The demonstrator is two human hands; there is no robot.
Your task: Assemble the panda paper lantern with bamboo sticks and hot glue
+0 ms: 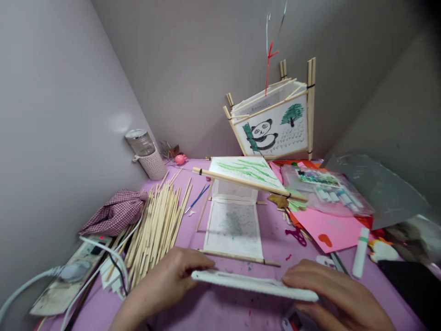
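Observation:
My left hand [165, 281] and my right hand [330, 294] each pinch one end of a long white fuzzy strip [253, 284], held level just above the purple table [227, 312] near its front edge. Both hands are closed on it. Right behind the strip lies a lantern frame of wooden sticks with white paper panels [234, 223]; one panel carries green brush strokes [246, 169]. A finished stick lantern with a panda drawing [275, 124] hangs tilted at the back from a red string.
A heap of wooden sticks [156, 225] lies at left beside a checked cloth [115, 212], a power strip [74, 271] with white cables, and a jar [146, 154]. At right are pink paper [330, 227], a bag of paint tubes [329, 191], a glue stick [361, 252].

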